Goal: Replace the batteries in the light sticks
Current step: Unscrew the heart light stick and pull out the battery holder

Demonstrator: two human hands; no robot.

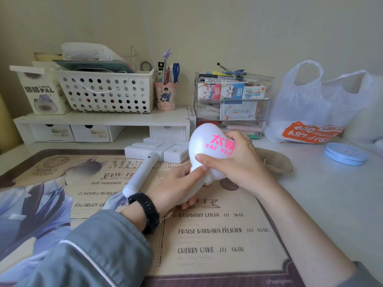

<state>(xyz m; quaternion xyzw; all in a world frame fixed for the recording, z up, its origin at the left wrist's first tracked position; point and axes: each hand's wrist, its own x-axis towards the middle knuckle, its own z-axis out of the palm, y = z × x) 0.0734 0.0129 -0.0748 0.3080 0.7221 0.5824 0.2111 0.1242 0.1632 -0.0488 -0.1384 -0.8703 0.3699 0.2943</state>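
I hold a white light stick over the desk mat; its heart-shaped head (pixel 204 146) carries pink "TAI YU" lettering. My right hand (pixel 234 162) grips that head from the right, thumb across its lower front. My left hand (pixel 178 187), with a black watch on the wrist, is wrapped round the stick's handle just below the head, so the handle is mostly hidden. A second white light stick (pixel 143 172) with a blocky head lies flat on the mat to the left, handle pointing toward me.
A printed menu mat (pixel 207 241) covers the desk front. Behind stand a white shelf with a holed basket (pixel 103 92), a pen cup (pixel 165 96) and clear stacked boxes (pixel 232 100). A plastic bag (pixel 315 108), a blue tin (pixel 345 154) and a beige pouch (pixel 275 160) lie to the right.
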